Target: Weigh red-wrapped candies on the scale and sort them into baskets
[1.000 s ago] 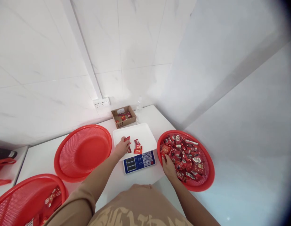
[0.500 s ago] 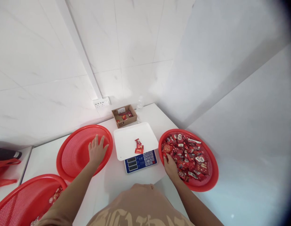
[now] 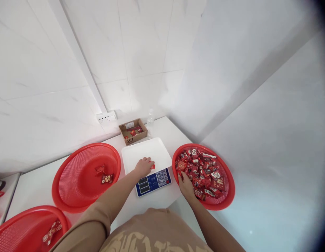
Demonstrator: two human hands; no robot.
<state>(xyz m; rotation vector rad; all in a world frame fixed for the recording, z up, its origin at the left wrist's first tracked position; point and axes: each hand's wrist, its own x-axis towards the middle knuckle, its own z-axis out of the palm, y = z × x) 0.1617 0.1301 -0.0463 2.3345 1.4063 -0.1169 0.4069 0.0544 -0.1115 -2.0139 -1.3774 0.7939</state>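
My left hand (image 3: 144,167) is over the white weighing tray (image 3: 133,154) of a scale, fingers curled down on red wrapped candy (image 3: 153,166) that it partly hides. Below the tray shows the scale's blue keypad panel (image 3: 153,182). At the near left side of a red basket (image 3: 230,190) full of red wrapped sweets (image 3: 201,171), my right hand (image 3: 186,185) pinches a small red wrapped piece (image 3: 179,172), mostly covered by the fingers. Another red basket (image 3: 73,168), left of the scale, contains a red packet (image 3: 99,170) and a darker printed packet (image 3: 107,179).
A small cardboard box (image 3: 133,132) with red packets stands behind the scale, beside a clear bottle (image 3: 150,117). At the lower left, a third red basket (image 3: 23,217) holds patterned packets (image 3: 52,231). A socket (image 3: 106,118) is on the tiled wall.
My left hand has moved right from above the left basket to the tray and closed over the candy there. Packets show in that basket where the hand was. My right hand stays put.
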